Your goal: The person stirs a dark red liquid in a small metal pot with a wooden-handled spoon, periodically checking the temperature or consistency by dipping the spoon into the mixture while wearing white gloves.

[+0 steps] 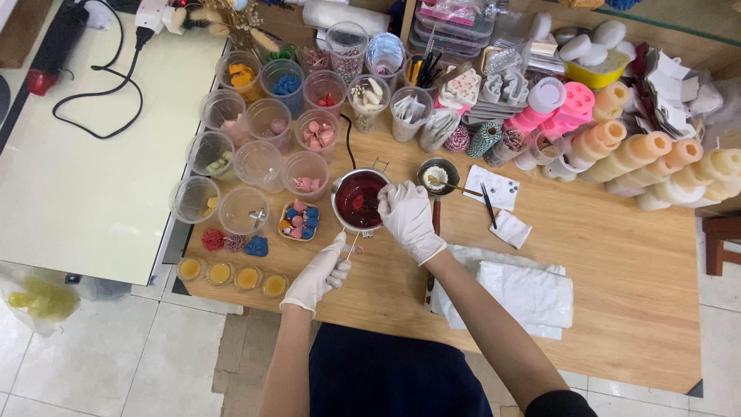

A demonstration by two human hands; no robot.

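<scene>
While the wooden table (pixel 617 255) carries all the craft supplies, your work is at the small metal pot (pixel 359 199) of dark red melted wax, which stands near the table's middle, just in front of the cluster of clear plastic cups (pixel 258 162). I judge that you are at the dipping or colouring step: the wax is liquid and both gloved hands are gathered at the pot.

Your right hand (pixel 407 220) lies over the pot's right rim, fingers curled down. It seems to steady the pot or its handle, but I cannot tell what exactly the fingers close on.

Your left hand (pixel 320 274) is just in front of the pot, to its left. It pinches thin white sticks (pixel 349 245), perhaps wicks, between the fingertips, with the tips pointing up toward the pot.

The next move, I think, calls for a steady pot and a gentle lowering of the sticks into the wax, without splashing.

Left of the pot sit a small dish of coloured wax pieces (pixel 301 220) and four small yellow candles (pixel 231 274).
</scene>
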